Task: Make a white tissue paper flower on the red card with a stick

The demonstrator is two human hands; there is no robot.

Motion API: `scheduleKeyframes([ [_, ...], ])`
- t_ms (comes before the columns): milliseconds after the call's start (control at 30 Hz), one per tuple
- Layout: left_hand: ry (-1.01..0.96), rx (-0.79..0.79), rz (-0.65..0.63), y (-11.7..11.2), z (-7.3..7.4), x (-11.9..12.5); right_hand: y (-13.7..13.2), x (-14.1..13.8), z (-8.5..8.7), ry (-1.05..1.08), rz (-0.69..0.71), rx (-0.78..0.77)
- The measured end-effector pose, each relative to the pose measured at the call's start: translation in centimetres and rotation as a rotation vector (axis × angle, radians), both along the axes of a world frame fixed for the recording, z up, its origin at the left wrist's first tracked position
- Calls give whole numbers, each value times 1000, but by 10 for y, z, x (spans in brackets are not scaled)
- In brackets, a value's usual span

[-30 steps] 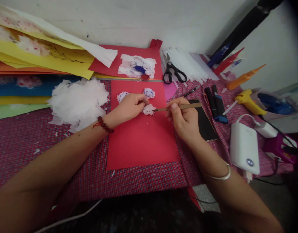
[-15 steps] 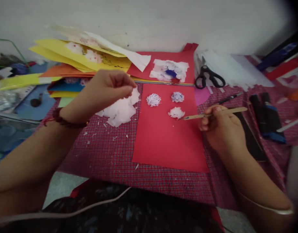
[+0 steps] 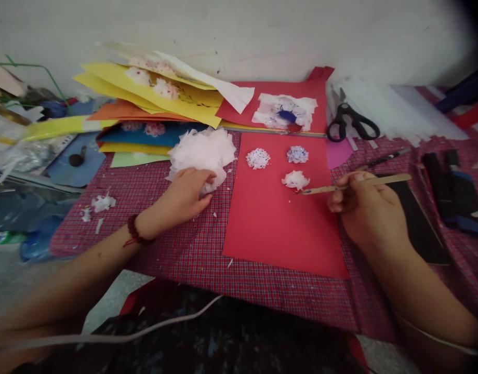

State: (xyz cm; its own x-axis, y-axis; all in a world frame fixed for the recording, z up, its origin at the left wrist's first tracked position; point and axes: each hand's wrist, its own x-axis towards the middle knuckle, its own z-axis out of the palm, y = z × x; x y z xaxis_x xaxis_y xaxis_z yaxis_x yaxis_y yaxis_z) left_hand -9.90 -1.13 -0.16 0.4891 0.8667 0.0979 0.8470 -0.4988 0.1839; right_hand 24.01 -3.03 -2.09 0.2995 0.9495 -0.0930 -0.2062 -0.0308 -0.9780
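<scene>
My right hand (image 3: 373,210) grips a flat wooden stick (image 3: 390,179) between thumb and fingers. The stick's darkened tip lies at the lower edge of a white crumpled-paper puff (image 3: 295,179) on a red paper sheet (image 3: 280,228). Above that puff on the sheet are a blue-speckled puff (image 3: 297,154) and a purple-speckled puff (image 3: 257,158). My left hand (image 3: 186,195) rests at the near edge of a pile of thin white paper pieces (image 3: 202,148), its thumb and fingers apart and curved.
Black-handled scissors (image 3: 352,122) lie at the back right, beside white paper strips (image 3: 398,109). Behind the sheet is a blue-stained white paper (image 3: 284,112). Stacked coloured papers (image 3: 118,83) stand back left. A pen (image 3: 387,158) and black notebook (image 3: 414,218) lie right. Paper scraps (image 3: 102,202) dot the checked cloth.
My left hand has come down from above the white paper pile to its near edge, its fingers opening. My right hand keeps the stick at the white puff. The view has shifted slightly left.
</scene>
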Motion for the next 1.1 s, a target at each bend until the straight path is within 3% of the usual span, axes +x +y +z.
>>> scheduleKeyframes([
  [233,-261,-98,139,10,-5,-1,0,1,-2,-10,7,41],
  [500,-532,-403,261,18,6,-12,1,-1,-1,-14,6,35],
  [667,-548,-224,304,9,30,-13,0,0,-1,-23,5,28],
  [800,-549,-71,281,-5,62,8,-1,1,-2,-41,23,57],
  [900,-592,-127,231,-1,74,34,-2,1,-3,-63,52,113],
  [1000,-680,-257,85,17,65,62,-2,2,-7,-130,80,162],
  [1100,-778,-417,-3,38,43,89,-2,4,-10,-219,96,168],
])
